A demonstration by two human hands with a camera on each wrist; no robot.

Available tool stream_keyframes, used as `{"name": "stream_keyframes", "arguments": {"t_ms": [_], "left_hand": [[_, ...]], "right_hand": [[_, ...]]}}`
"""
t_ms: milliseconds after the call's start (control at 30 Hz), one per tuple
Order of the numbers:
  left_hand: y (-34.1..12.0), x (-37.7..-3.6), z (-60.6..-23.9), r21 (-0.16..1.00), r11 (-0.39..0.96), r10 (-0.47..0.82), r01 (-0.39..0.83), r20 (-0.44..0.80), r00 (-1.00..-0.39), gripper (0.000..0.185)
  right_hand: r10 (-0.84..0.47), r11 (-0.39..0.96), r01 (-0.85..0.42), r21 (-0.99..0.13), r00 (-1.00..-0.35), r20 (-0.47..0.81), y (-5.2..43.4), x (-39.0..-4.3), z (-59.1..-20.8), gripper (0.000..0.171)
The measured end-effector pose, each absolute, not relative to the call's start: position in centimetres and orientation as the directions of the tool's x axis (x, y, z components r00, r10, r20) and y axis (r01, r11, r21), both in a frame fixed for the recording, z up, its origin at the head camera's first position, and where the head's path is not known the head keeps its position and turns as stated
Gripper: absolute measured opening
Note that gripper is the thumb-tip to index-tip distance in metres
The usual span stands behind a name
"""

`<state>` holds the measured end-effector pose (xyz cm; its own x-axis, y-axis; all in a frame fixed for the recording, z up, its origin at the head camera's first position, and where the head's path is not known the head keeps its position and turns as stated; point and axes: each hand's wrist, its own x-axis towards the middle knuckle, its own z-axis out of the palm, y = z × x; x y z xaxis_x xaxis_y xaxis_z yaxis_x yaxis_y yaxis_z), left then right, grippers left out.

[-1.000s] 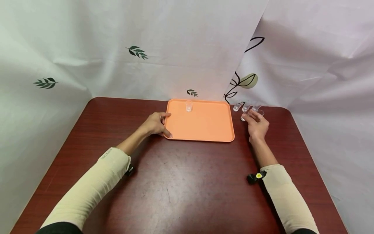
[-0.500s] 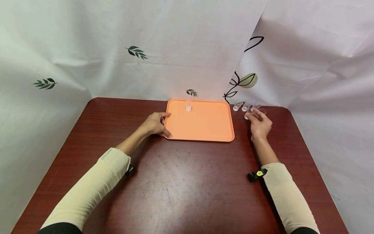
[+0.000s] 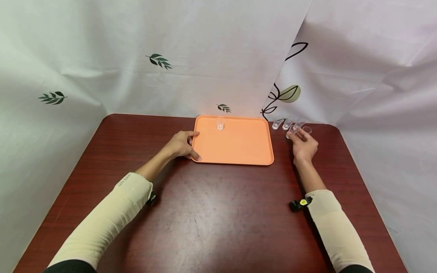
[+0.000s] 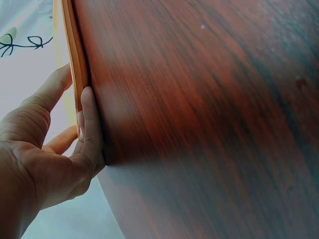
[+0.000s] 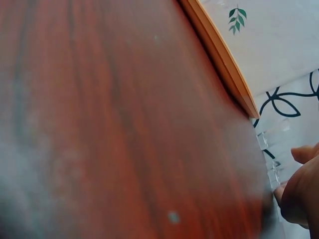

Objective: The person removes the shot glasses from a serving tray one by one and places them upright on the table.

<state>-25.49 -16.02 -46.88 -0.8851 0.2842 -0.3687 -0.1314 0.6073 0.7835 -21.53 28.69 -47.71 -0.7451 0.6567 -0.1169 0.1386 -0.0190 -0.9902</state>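
Observation:
An orange tray (image 3: 239, 146) lies at the far middle of a dark red wooden table (image 3: 218, 212). One small clear cup (image 3: 220, 123) stands on it near its far rim. My left hand (image 3: 195, 146) grips the tray's near left corner; in the left wrist view the left hand (image 4: 75, 87) has its thumb and a finger on either side of the tray's edge (image 4: 74, 45). Right of the tray, my right hand (image 3: 295, 135) pinches another small clear cup (image 3: 291, 133) low over the table. In the right wrist view the fingertips (image 5: 291, 194) show at the edge.
Several more small clear cups (image 3: 286, 124) stand in a loose row by the table's far right edge, just beyond my right hand. White cloth with leaf prints (image 3: 160, 60) hangs behind and on both sides. The tray's edge (image 5: 219, 55) shows in the right wrist view.
My right hand has shifted a little to the right and farther back with the cup between its fingers. The left hand and the tray have stayed still.

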Motion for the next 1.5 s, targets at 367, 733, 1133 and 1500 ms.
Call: {"name": "stream_keyframes", "arguments": {"t_ms": [367,733,1133,1500], "left_hand": [[-15.6,-24.0,-44.7,0.781,0.612,0.284,-0.125,-0.364,-0.887,0.118],[-15.3,-23.4,-44.1,0.783,0.608,0.277,-0.136,-0.369,-0.887,0.115],[-15.4,-23.4,-44.2,0.771,0.621,0.266,-0.141,-0.376,-0.887,0.114],[-15.2,-23.4,-44.3,0.764,0.631,0.266,-0.130,-0.371,-0.890,0.115]], "right_hand": [[0.615,-0.024,0.174,-0.984,-0.773,-0.152,28.8,-20.5,-47.1,0.058],[0.547,0.103,0.311,-0.945,-0.811,-0.207,29.2,-18.5,-46.0,0.065],[0.449,0.001,0.159,-0.987,-0.882,-0.141,27.3,-17.8,-45.8,0.061],[0.409,0.096,0.076,-0.992,-0.912,-0.030,24.1,-18.5,-46.0,0.045]]}}
